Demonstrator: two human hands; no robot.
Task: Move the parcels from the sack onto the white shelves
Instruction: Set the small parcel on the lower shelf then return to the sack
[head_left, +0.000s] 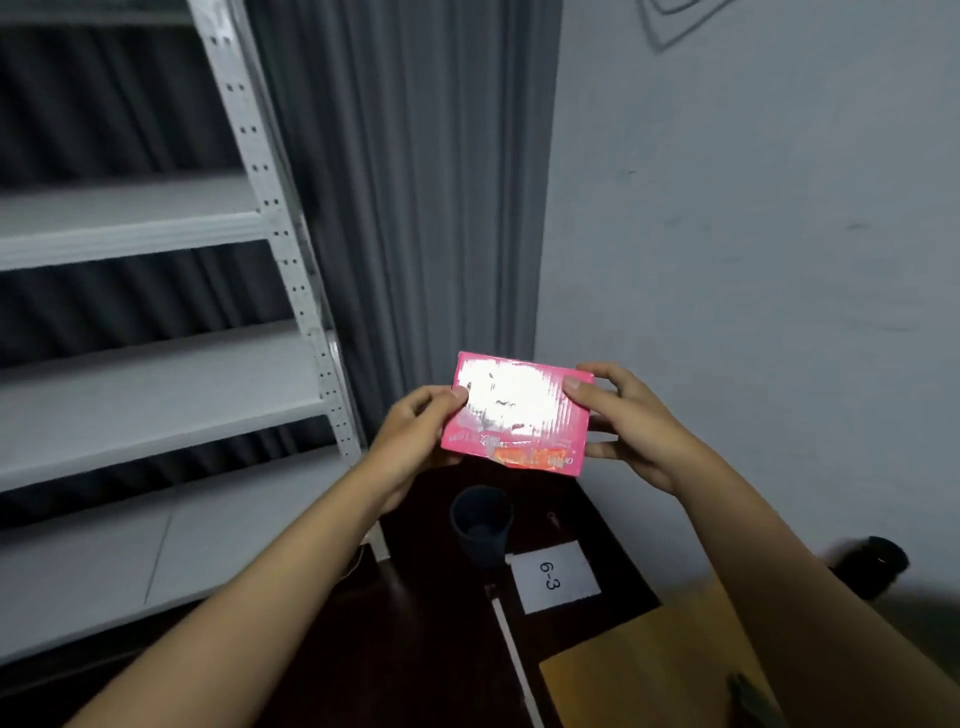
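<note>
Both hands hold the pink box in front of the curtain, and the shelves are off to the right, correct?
Not quite. The head view shows the shelves on the left, not the right. The left hand and right hand do hold the pink box in front of the curtain.

The parcel is bright pink with a washed-out white patch and an orange strip. The shelves are white, against a grey pleated curtain. On the dark brown worktop: a dark blue cup, a white card marked "6-3", a tan envelope.
</note>
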